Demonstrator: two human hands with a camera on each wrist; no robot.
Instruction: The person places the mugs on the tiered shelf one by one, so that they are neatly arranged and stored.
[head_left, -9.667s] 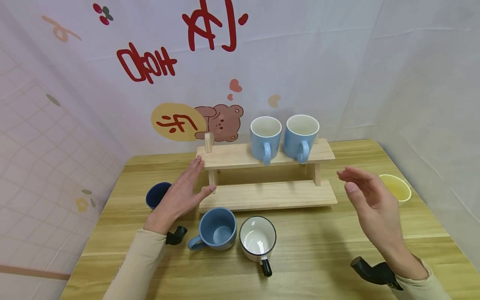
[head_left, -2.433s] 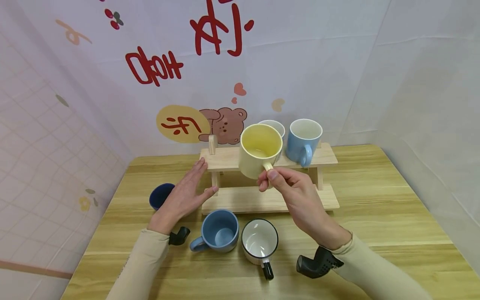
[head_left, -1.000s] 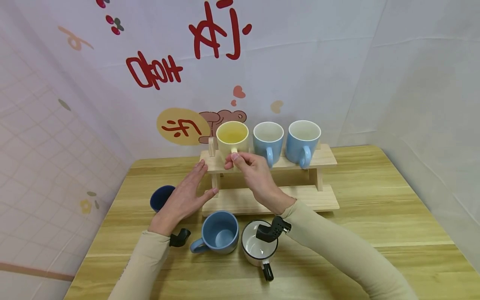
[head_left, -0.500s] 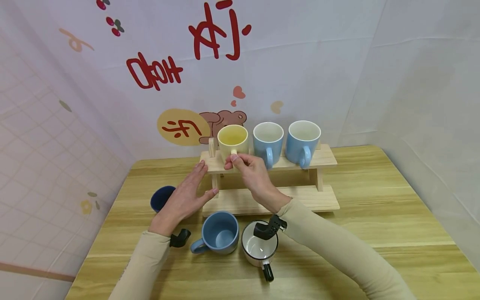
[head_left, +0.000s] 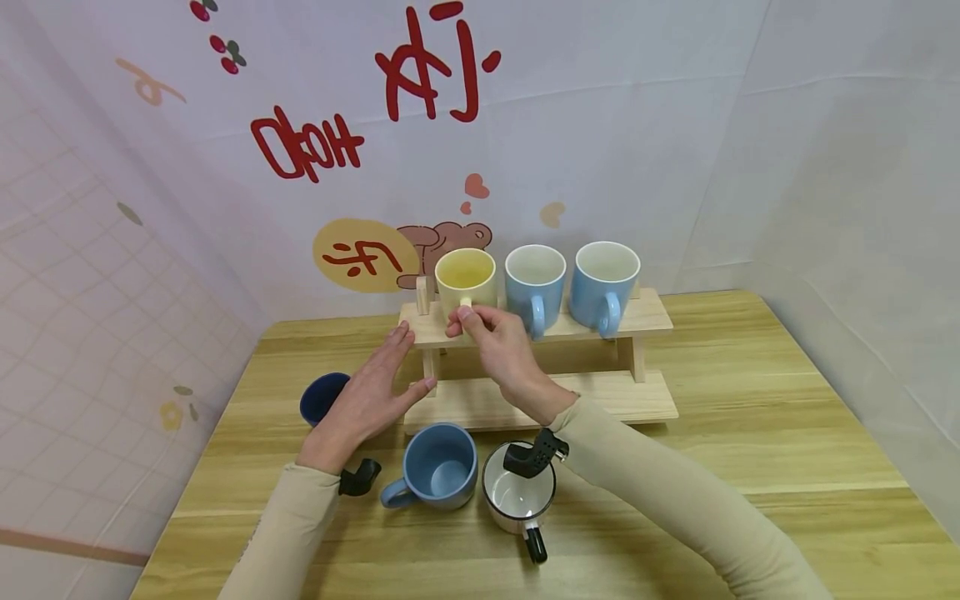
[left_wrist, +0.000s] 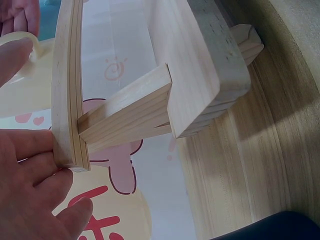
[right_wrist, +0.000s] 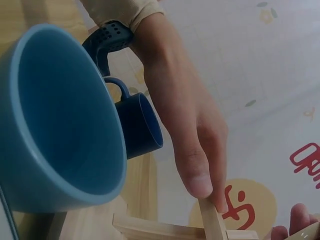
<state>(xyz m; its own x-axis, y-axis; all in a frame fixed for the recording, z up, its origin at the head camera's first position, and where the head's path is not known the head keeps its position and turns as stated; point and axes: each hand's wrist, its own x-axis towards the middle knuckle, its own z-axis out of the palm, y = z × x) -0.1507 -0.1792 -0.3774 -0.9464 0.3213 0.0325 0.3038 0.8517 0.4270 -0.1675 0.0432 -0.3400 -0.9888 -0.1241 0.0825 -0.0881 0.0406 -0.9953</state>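
My right hand (head_left: 513, 358) pinches the handle of a yellow mug (head_left: 450, 296), which stands upright at the left end of the upper board of a wooden two-tier shelf (head_left: 465, 408). The left wrist view shows thumb and fingers at that mug's handle (left_wrist: 34, 47). My left hand (head_left: 367, 404) rests with fairly straight fingers against the upper board's left end, its fingertips (left_wrist: 62, 175) right at the wood. Two light blue mugs, one in the middle (head_left: 525, 296) and one farther right (head_left: 588, 292), share the board with the yellow one, handles forward.
In front of the shelf stand a grey-blue mug (head_left: 416, 467) and a white mug (head_left: 498, 508) with black rim and handle tip, partly covered by the right wrist's camera. A dark blue mug (head_left: 318, 400) is behind the left hand. A printed cloth (head_left: 600, 125) hangs behind the table.
The right hand, first apart at the right, has carried the yellow mug from the table's right side onto the upper board. The left hand keeps its place. Little moves in the last half second.
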